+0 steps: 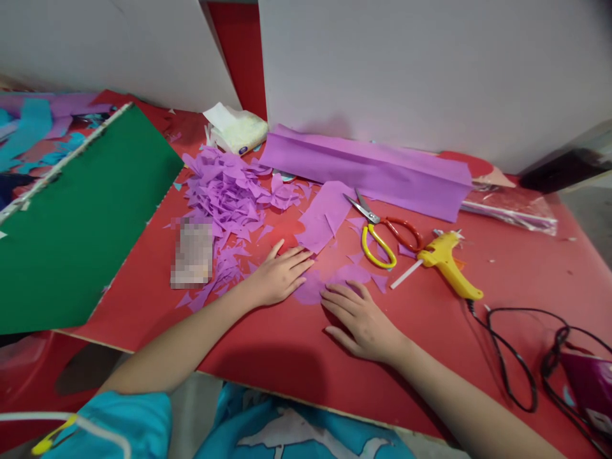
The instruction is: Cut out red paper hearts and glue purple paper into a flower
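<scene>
My left hand point(283, 274) lies flat on the red tabletop with its fingers stretched out, touching the edge of the purple cut paper pieces point(308, 287). Opposite it, my right hand point(361, 322) rests with fingers extended, its tips on the same purple pieces. Just beyond my hands is a larger purple sheet piece point(325, 213). Scissors point(377, 223) with one yellow and one red handle lie open to its right. A heap of purple petal-shaped cutouts point(222, 191) sits beyond my left hand. Neither hand holds anything.
A yellow glue gun point(447, 261) lies at the right, its black cord point(521, 310) trailing over the table. Behind are a folded purple sheet point(368, 169) and a tissue pack point(239, 132). A green board point(86, 229) covers the left side. A blurred-out rectangular item point(192, 255) lies near the heap.
</scene>
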{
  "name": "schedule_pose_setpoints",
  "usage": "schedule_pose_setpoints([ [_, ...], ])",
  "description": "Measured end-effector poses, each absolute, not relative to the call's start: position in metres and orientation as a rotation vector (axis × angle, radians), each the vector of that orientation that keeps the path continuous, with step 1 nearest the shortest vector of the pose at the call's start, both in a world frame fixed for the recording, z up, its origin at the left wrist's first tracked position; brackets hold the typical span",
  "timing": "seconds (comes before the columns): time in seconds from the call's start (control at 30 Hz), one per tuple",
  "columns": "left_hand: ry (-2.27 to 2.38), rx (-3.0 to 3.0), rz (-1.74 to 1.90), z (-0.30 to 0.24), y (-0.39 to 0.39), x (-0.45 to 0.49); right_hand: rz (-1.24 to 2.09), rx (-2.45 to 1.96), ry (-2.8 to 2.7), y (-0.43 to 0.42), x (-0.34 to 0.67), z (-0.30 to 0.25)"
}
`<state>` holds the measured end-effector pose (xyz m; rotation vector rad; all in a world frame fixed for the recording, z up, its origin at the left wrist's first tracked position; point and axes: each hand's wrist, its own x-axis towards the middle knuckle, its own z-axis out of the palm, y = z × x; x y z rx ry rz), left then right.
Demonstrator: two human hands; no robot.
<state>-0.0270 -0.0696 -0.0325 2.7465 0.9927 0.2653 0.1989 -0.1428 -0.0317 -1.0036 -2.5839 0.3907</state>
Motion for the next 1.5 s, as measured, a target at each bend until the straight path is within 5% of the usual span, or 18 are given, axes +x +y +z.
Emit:
schedule_pose_setpoints([
  [0.43,1.523,2.86,0.564,-0.027,-0.058,-0.039,0.233,-1.046,-2.285,-0.14,0.203,-0.034],
  [0.57,1.037,3.022,0.754,-0.02,-0.069,-0.034,0.156,-1.168,-2.23,-0.137,0.205,-0.04],
  [0.73,0.266,2.985,0.391,-0.024,-0.084,-0.023,0.126,-1.258,-2.306,-0.134,0.204,-0.043],
  [0.97,0.506,3.071,0.272,-0.022,-0.086,-0.022,0.11,-1.371,-2.283,-0.135,0.205,-0.04],
  [1.3,0.833,2.975,0.554,-0.02,-0.084,-0.023,0.175,-1.136,-2.294,-0.137,0.204,-0.038],
  [1.5,0.499,2.86,0.384,-0.011,-0.072,-0.032,0.186,-1.205,-2.255,-0.133,0.209,-0.033],
])
